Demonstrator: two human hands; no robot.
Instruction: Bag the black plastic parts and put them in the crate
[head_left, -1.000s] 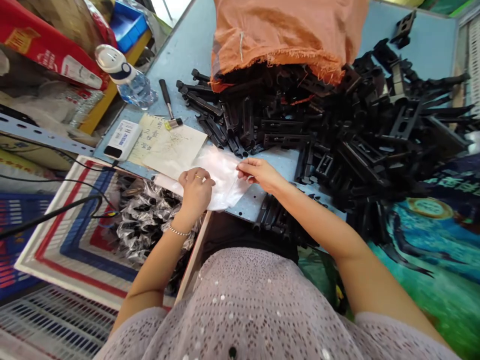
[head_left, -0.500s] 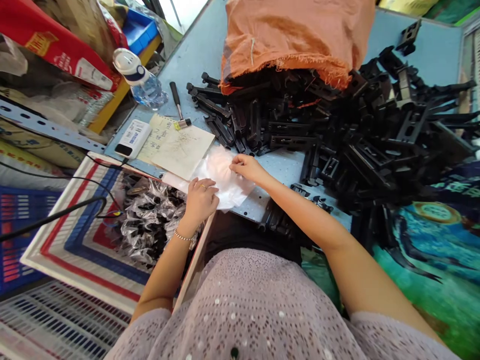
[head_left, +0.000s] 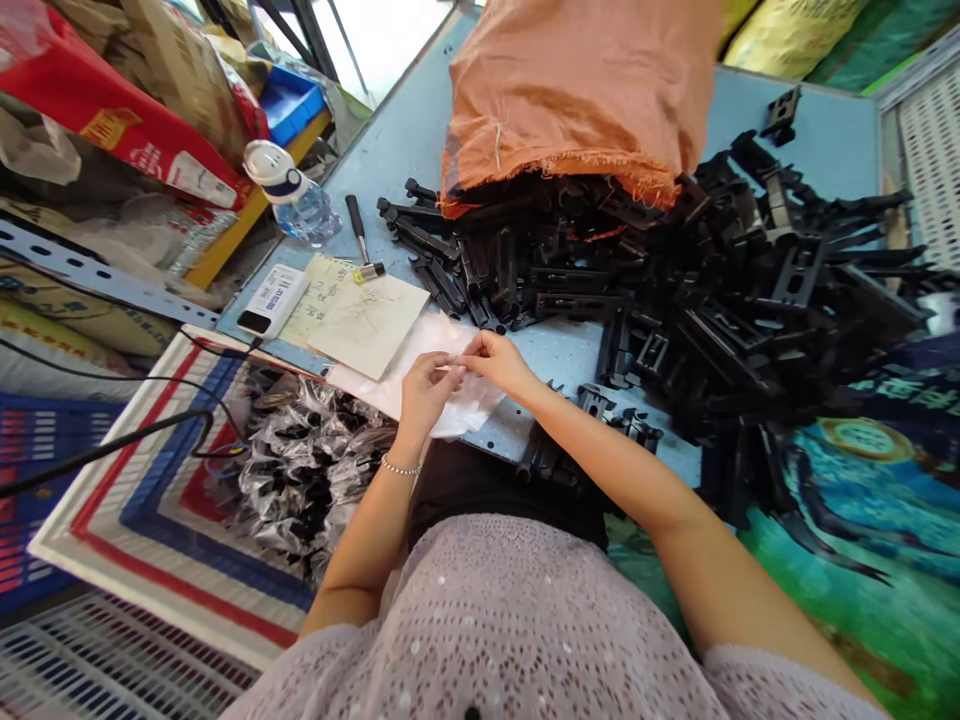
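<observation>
Thin whitish plastic bags (head_left: 474, 408) lie flat at the near edge of the blue-grey table. Over them my left hand (head_left: 429, 392) and my right hand (head_left: 499, 362) meet, fingertips almost touching. Both hands are closed in a pinch, apparently on the edge of a plastic bag; the fingers hide most of what is between them. Beside the bags is a cardboard sheet (head_left: 379, 325). Black plastic parts (head_left: 577, 300) are heaped beyond my right hand.
An orange woven sack (head_left: 577, 95) spills the black parts. On the left are a hammer (head_left: 358, 225), a water bottle (head_left: 304, 205) and a white box-shaped device (head_left: 276, 297). A crate (head_left: 150, 530) below holds parts in clear bags (head_left: 300, 470). Green sacks (head_left: 847, 590) lie at right.
My left hand has moved right and up from the bag's near edge to meet my right hand. My right hand stays pinched, slightly lower in view. The whole view has shifted a little.
</observation>
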